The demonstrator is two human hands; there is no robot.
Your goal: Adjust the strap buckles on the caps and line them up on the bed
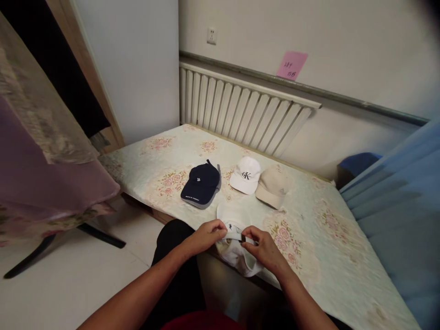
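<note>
While the white cap (237, 259) overhangs the near mattress (326, 238) edge, left hand (206, 236) and right hand (263, 247) pinch its rear strap (234, 235), apparently at the adjuster; the strap spans both sets of fingertips. Beyond, 3 caps lie set out: navy cap (201, 183), logo cap (245, 175), beige cap (271, 187). The 4th is not yet laid down.

Both hands pinch white cap (237, 250) strap (rear), 3 caps behind

Home bedroom: floral mattress (192, 151), radiator (240, 114)
</note>
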